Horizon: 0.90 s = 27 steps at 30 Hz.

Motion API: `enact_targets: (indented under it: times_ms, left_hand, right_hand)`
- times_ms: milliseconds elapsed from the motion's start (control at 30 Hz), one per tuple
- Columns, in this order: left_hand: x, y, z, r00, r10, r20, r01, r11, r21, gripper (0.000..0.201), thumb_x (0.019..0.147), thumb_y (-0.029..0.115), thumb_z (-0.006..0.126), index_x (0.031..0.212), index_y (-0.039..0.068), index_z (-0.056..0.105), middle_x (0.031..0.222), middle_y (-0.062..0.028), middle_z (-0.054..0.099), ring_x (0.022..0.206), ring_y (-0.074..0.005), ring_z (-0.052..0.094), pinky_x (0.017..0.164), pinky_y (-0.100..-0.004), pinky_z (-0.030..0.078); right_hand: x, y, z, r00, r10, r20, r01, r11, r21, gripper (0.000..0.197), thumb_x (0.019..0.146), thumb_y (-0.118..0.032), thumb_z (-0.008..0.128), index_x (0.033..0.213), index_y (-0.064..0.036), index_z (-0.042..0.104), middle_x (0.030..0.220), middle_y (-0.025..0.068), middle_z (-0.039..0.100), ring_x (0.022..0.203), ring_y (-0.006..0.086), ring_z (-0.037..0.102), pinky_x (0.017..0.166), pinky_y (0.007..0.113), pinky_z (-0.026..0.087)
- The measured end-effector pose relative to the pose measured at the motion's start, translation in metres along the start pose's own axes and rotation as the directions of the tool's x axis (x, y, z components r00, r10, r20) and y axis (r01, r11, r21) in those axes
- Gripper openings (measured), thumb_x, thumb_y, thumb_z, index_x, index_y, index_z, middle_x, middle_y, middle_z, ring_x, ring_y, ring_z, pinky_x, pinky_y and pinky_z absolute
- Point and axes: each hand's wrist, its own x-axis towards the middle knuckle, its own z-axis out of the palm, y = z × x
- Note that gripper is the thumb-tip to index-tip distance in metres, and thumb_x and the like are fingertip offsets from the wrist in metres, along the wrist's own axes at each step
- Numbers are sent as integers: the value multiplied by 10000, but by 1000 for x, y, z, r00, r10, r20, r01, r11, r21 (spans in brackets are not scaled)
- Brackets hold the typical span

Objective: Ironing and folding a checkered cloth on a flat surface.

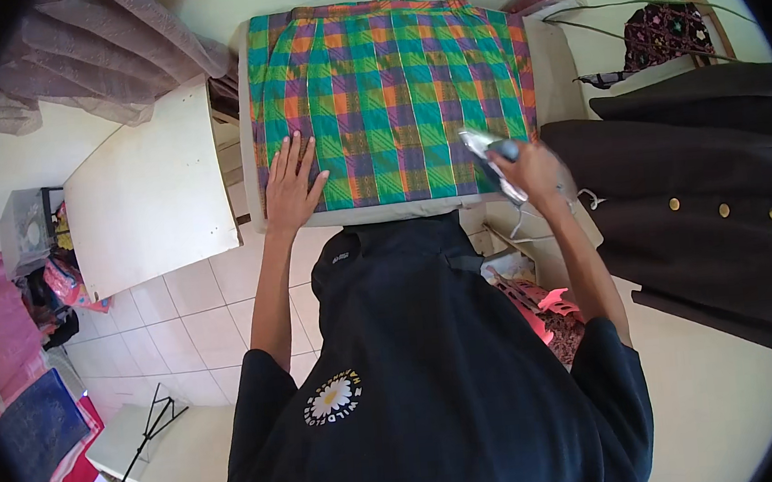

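A checked cloth (391, 84) in green, orange and purple lies spread over a padded ironing board (383, 212) in front of me. My left hand (293, 185) lies flat with spread fingers on the cloth's near left part. My right hand (536, 173) grips the handle of a silver and grey iron (489, 160), tilted at the cloth's near right edge. A white cord (520, 222) hangs below the iron.
A white table (148, 193) stands left of the board. A dark jacket with gold buttons (695, 205) lies on the surface at right, a patterned dark cloth (666, 33) behind it. Pink and red fabrics (11, 366) pile at far left. A curtain (103, 45) hangs upper left.
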Motion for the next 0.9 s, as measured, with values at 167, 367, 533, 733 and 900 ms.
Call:
enact_targets:
  times_ms: [167, 367, 533, 733, 900]
  left_hand:
    - [2, 3, 1, 999, -39, 9, 39, 998, -39, 597, 977, 386, 536, 1504, 140, 403, 1589, -128, 309, 1470, -317, 276, 1194, -451, 225]
    - [33, 40, -9, 992, -104, -67, 101, 994, -36, 525, 840, 165, 588, 1357, 89, 536, 1543, -159, 357, 1444, -375, 299, 1193, -526, 208]
    - [49, 36, 7, 996, -89, 26, 92, 988, -121, 500, 984, 334, 544, 1432, 117, 492, 1600, -149, 272, 1480, -370, 231, 1204, -527, 159]
    - [45, 30, 18, 995, -100, 4, 99, 993, 65, 620, 1002, 429, 486, 1545, 170, 334, 1627, -158, 198, 1502, -362, 170, 1197, -573, 110]
    - [44, 34, 20, 985, -166, -52, 173, 970, 172, 636, 1011, 449, 444, 1536, 106, 336, 1627, -130, 216, 1503, -362, 166, 1202, -566, 66]
  right_hand:
    - [12, 45, -2, 995, 88, -49, -87, 996, 27, 588, 792, -602, 688, 956, -39, 732, 840, 278, 686, 819, 434, 680, 742, 540, 534]
    - [19, 58, -6, 903, -427, 49, 429, 896, -110, 555, 796, -620, 672, 870, -74, 735, 708, 218, 671, 667, 375, 678, 623, 467, 537]
    - [31, 22, -8, 922, -386, 21, 387, 921, -52, 554, 804, -638, 654, 866, -95, 741, 672, 188, 665, 648, 365, 673, 618, 462, 534]
    - [31, -30, 9, 744, -663, 82, 667, 744, -42, 528, 815, -640, 637, 921, -135, 749, 668, 152, 676, 623, 326, 679, 601, 432, 523]
    - [38, -92, 15, 746, -652, 135, 656, 755, 24, 513, 821, -627, 644, 934, -135, 732, 663, 140, 678, 612, 322, 676, 608, 426, 523]
